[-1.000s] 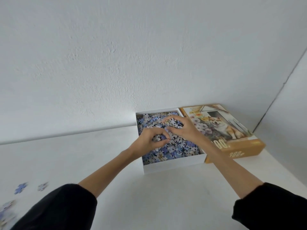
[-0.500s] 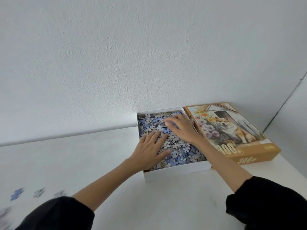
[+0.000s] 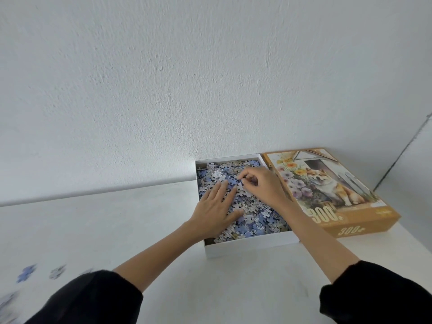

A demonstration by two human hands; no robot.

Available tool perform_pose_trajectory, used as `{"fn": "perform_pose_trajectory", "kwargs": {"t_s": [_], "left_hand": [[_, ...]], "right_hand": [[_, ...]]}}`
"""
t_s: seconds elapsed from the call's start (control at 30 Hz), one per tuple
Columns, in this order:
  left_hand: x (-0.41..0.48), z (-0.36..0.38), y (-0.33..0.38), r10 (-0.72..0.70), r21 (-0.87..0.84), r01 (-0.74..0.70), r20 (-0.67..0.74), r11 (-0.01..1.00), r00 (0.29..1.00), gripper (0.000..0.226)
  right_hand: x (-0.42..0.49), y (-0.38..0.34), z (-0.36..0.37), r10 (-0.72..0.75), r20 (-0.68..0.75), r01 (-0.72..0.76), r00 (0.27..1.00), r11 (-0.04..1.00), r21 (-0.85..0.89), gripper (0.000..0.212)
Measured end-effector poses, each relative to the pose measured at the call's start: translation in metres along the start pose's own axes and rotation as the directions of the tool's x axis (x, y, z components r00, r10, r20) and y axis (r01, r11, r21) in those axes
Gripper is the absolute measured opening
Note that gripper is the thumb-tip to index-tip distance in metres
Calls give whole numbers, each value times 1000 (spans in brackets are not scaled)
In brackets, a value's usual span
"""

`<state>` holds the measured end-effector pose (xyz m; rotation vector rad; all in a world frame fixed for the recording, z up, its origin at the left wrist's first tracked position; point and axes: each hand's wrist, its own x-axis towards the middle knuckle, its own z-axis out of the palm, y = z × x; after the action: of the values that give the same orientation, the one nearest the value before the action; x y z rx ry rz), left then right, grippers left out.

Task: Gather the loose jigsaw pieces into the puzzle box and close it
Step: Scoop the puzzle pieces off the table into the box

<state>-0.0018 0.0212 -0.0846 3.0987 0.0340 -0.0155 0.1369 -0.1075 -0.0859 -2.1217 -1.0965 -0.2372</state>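
Observation:
The white puzzle box (image 3: 252,247) stands open against the wall, filled with blue and grey jigsaw pieces (image 3: 259,220). My left hand (image 3: 215,213) lies flat on the pieces in the box's left half, fingers straight. My right hand (image 3: 264,185) hovers over the far part of the box with its fingers curled, thumb and fingertips pinching at pieces there. The orange lid (image 3: 327,188) with a dog picture lies face up to the right of the box, touching it. A few loose pieces (image 3: 25,273) lie blurred on the table at the far left.
The white table (image 3: 117,220) meets a white wall behind the box. A side wall closes in at the right, just past the lid. More blurred pieces (image 3: 8,298) sit at the bottom left edge.
My right hand has gone from flat on the pieces to curled fingers at the far part of the box. My left hand stays flat. The view shifted slightly.

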Motion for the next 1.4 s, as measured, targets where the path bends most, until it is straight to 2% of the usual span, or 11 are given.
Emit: {"fn": "perform_pose_trajectory", "kwargs": {"t_s": [0.2, 0.33, 0.43, 0.53, 0.63, 0.7, 0.8, 1.07, 1.17, 1.27, 1.4], "left_hand": [[18, -4, -9, -87, -6, 87, -166, 996, 982, 56], [20, -3, -12, -196, -71, 191, -88, 979, 977, 61], [28, -5, -19, -206, -79, 203, -32, 976, 978, 63], [38, -8, -21, -229, -112, 220, -74, 969, 971, 64], [46, -12, -12, -168, -141, 142, -187, 980, 968, 56], [51, -13, -10, -47, -132, 24, -172, 991, 984, 51], [62, -10, -17, 21, -71, -24, -41, 997, 999, 56], [69, -12, -22, -139, -69, 128, -187, 989, 972, 54], [65, -7, -32, -164, -75, 155, -126, 985, 978, 56], [68, -8, -36, -207, -55, 202, -119, 978, 971, 59], [68, -15, -24, -244, -227, 209, -139, 951, 960, 61]], "right_hand": [[-1, -10, -8, -107, -99, 105, 989, 994, -19, 21], [-2, -7, -2, -169, 38, 172, 985, 979, -112, 28], [1, 1, 1, -102, -4, 101, 995, 984, -149, 19], [1, -2, -2, -68, -64, 64, 996, 996, -57, 24], [1, -2, -5, -32, -142, 27, 989, 999, -36, 19], [2, 0, -6, 61, -164, -68, 985, 997, -37, 19], [1, 1, -4, 86, -106, -101, 991, 984, -146, 26], [3, 0, -2, 120, 120, -87, 985, 964, -250, 43], [5, 0, 1, 150, 235, -67, 960, 942, -329, 45], [5, 1, 3, 200, 208, -127, 957, 939, -318, 48], [3, 1, 1, 168, 102, -149, 980, 974, -173, 53]]}}
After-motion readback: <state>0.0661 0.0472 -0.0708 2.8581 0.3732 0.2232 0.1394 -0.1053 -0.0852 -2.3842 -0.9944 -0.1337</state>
